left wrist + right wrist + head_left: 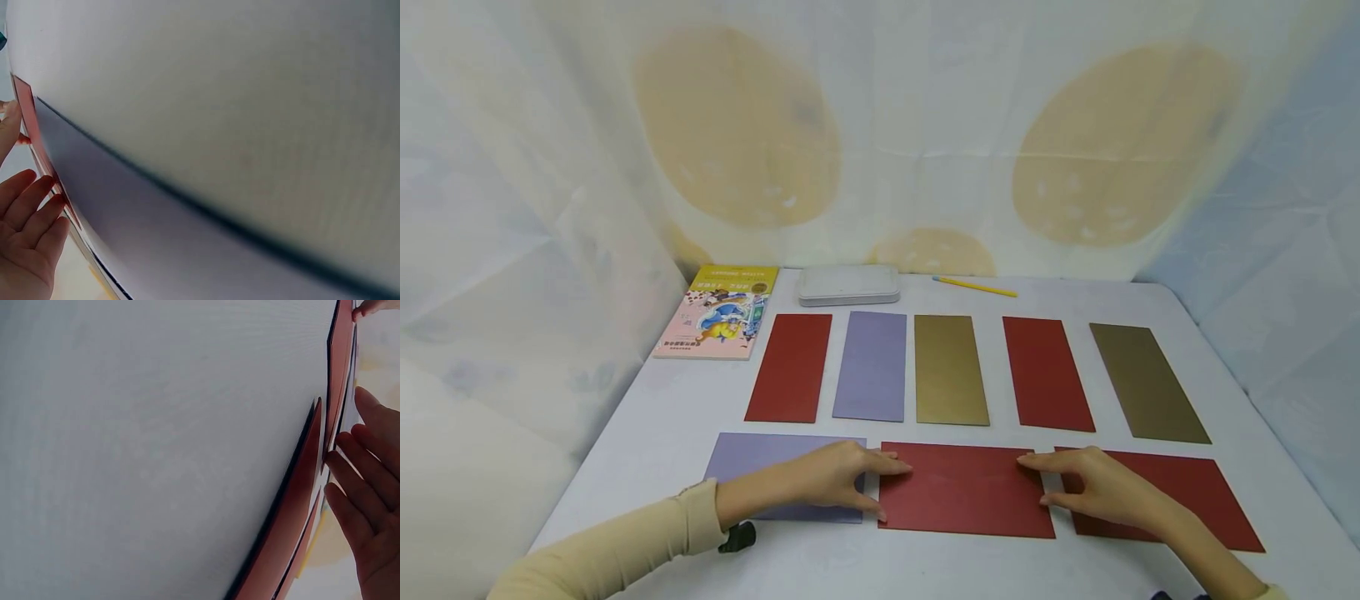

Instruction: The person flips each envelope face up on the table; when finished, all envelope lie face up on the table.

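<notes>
In the head view a red rectangular card lies flat in the front row. My left hand reaches over a lilac card, its fingers and thumb spread at the red card's left edge. On the opposite side, my right hand touches the right edge with fingertips and thumb apart, while its palm is above another red card. Both wrist views show fairly straight fingers on the left hand and right hand; neither curls round a card.
Behind lies a row of cards: red, lilac, gold, red and darker gold. Farther back are a book, a whitish flat case and a yellow pencil. Patterned curtains surround the white table.
</notes>
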A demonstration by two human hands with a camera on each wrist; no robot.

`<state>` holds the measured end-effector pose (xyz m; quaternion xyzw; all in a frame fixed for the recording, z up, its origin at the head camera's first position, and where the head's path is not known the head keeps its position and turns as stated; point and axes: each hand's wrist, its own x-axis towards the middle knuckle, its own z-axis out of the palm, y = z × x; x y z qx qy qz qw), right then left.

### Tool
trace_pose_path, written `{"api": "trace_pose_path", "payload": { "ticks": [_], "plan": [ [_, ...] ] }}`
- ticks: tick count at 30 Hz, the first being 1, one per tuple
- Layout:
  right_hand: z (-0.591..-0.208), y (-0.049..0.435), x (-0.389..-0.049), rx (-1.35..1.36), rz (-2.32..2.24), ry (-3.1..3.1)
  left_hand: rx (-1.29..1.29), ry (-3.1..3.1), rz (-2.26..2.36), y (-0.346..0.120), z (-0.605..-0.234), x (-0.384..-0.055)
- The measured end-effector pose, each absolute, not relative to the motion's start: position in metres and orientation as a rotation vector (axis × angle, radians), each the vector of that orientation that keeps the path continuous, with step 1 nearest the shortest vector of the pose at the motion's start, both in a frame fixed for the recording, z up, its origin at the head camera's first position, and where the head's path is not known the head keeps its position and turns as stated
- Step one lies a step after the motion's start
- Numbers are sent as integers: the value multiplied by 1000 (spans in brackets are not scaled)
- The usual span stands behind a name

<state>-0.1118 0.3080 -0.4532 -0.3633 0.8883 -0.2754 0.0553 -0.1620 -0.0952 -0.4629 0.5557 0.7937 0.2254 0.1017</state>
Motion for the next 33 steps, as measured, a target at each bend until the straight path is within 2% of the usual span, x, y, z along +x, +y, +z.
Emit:
{"api": "trace_pose_path", "payload": {
  "ticks": [11,18,25,33],
  "plan": [
    [-442,319,-102,-1005,-854,2816,1720,2305,621,-67,-455,-164],
    [-439,335,-89,-711,-771,2889,1809,2196,491,-27,-444,-160],
    [-443,354,-75,-684,-788,3032,1873,2096,411,15,-436,-154],
    [-445,385,-60,-506,-834,3131,1925,2030,309,62,-431,-146]
  ]
}}
